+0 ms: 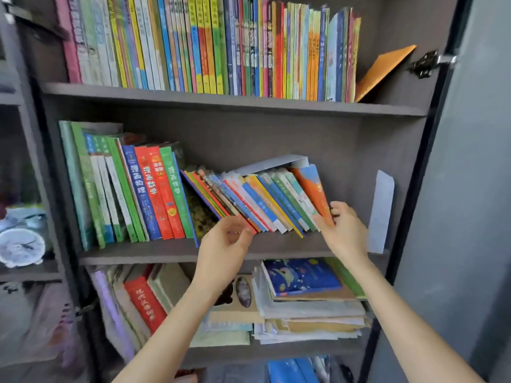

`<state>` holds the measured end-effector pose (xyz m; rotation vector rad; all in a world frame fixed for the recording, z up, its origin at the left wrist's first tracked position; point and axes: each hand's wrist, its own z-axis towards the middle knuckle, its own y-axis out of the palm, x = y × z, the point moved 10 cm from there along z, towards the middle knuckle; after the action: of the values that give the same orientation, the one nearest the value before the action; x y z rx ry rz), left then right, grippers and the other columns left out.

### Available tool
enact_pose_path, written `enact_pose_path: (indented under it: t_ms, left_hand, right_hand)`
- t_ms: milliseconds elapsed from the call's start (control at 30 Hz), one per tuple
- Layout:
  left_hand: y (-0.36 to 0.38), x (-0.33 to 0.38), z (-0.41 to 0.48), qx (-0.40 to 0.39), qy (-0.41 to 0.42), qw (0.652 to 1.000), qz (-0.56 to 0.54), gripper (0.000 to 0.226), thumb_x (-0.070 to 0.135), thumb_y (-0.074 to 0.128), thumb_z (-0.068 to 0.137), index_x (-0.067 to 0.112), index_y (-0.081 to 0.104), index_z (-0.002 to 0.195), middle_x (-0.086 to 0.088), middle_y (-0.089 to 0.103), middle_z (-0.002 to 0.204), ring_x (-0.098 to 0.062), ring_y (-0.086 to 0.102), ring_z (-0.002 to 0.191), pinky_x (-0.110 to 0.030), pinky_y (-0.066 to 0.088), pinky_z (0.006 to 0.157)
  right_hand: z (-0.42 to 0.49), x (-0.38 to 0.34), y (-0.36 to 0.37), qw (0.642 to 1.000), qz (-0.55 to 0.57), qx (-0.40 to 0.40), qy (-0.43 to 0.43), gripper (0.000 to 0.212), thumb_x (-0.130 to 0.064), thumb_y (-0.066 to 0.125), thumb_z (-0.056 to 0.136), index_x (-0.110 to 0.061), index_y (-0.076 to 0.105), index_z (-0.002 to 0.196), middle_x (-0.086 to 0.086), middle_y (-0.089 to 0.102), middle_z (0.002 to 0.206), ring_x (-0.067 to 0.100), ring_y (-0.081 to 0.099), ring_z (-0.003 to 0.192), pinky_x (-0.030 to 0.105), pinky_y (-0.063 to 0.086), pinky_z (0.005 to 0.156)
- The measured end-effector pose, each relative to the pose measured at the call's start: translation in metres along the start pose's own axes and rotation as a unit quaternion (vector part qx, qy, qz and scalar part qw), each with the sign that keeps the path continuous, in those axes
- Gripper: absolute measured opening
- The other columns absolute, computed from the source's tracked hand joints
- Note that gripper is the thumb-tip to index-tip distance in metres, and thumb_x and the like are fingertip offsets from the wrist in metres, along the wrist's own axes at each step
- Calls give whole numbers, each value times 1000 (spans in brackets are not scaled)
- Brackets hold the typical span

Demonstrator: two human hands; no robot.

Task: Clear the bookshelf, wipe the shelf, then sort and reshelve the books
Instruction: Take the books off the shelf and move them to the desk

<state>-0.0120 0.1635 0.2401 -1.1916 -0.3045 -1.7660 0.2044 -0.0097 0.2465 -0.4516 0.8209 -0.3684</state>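
A dark grey bookshelf (235, 102) fills the head view. On its middle shelf (154, 251) a row of thin colourful books (265, 200) leans to the left against upright green, blue and red books (143, 192). My left hand (224, 244) reaches the lower edge of the leaning row at its left end, fingers loosely curled with the tips against the books. My right hand (343, 228) is at the row's right end, fingers curled round the orange book (312, 189) at the outside.
The top shelf is packed with upright thin books (210, 45) and a tilted orange envelope (384, 70). The lower shelf holds a flat stack (304, 305) and slanted books (143, 299). A pale paper strip (383, 211) leans at the right wall. A clock (20, 247) sits left. The cabinet door (464, 189) stands open.
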Motion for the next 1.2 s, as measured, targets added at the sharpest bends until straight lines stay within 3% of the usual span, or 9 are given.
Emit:
enact_pose_path:
  t_ms: [100,167,367,567,733,833,900,1033,1200]
  left_hand:
    - [33,-8,46,35,12,997,63,32,25,56,94,14,57,124,5,60,116,-5,56,94,-6,42,70]
    - [45,-8,73,68,39,989,126,35,24,58,93,12,57,126,-1,60,121,-12,59,95,-26,49,81]
    - [88,12,136,99,220,908,342,28,12,77,75,8,69,102,-10,66,99,-34,62,88,-41,51,77]
    - [131,31,159,74,350,873,330,18,9,77,72,9,70,89,-6,64,90,-29,59,79,-36,48,66]
    - [128,35,186,132,321,887,304,28,8,75,74,6,67,101,-13,62,101,-32,58,88,-39,49,72]
    - [126,35,205,137,302,888,319,37,14,75,76,7,64,110,-18,62,110,-37,59,94,-44,50,74]
    - [128,40,214,137,303,883,331,44,15,77,74,7,63,114,-18,62,112,-38,60,97,-46,49,75]
    - [117,60,212,183,318,892,265,58,7,77,67,5,57,122,-22,54,124,-38,51,111,-48,43,89]
    - [110,81,199,195,463,848,168,47,-19,60,65,6,66,104,-17,65,108,-28,52,103,-39,41,84]
  right_hand:
    - [56,29,24,1000,-29,2,2,48,-34,58,94,-6,51,132,14,57,127,32,58,111,37,45,84]
    - [89,33,35,999,-31,20,0,49,-35,54,95,-6,49,135,15,56,131,32,58,112,38,45,86]
    - [168,-31,69,979,-149,30,-139,46,-34,53,95,-18,44,138,9,57,123,31,57,107,37,44,76]
    - [210,-50,96,931,-301,-27,-204,26,-10,51,89,-19,62,111,6,69,101,30,64,95,29,29,65]
    - [211,-42,65,932,-221,138,-252,36,1,84,41,-14,70,70,0,54,51,24,53,39,18,28,41]
    - [202,-38,36,929,-113,203,-287,20,-4,59,69,-5,74,82,8,59,54,29,56,41,22,41,41]
    - [197,-36,21,928,-45,222,-297,36,-11,41,77,2,73,88,13,63,59,30,60,45,28,48,44]
    - [188,-30,-1,921,12,266,-284,43,-17,38,89,9,70,101,21,71,82,35,70,69,39,58,62]
    - [186,-36,-16,912,16,294,-284,39,-12,39,91,7,69,105,21,72,92,32,71,82,13,45,76]
